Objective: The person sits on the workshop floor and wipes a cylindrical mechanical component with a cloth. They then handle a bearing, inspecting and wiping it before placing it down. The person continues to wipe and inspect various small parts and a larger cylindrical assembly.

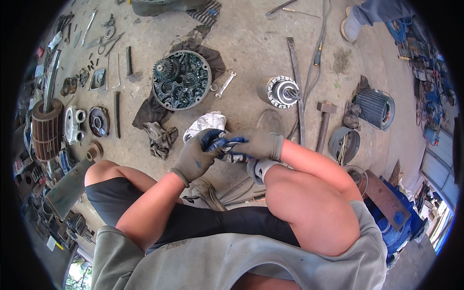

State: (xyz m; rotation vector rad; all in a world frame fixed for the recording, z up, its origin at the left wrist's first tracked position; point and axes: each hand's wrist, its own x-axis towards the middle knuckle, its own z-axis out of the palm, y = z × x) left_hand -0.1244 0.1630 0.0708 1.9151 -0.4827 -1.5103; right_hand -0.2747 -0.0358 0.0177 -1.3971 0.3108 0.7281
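Both my hands wear grey work gloves with dark blue coated palms and meet in front of my knees. My left hand [195, 157] is closed, its fingers curled toward the right. Against it presses my right hand [258, 144], with fingers bent inward. A white rag [207, 123] bunches behind my left hand, and part of it shows between and below the fingers. Whether a small part sits inside the rag is hidden. Just beyond my hands, a round gear housing [186, 79] with dark oily gears lies on a dark cloth. A combination wrench [225, 85] lies beside the housing.
On the right stand a bearing-ended shaft [282, 93], a flat metal bar [296, 82], a hammer [325, 118] and a ribbed motor housing [374, 108]. At left are a rotor [47, 126], a bearing cover [99, 122] and hand tools. Another person's shoe [351, 26] is at the far right.
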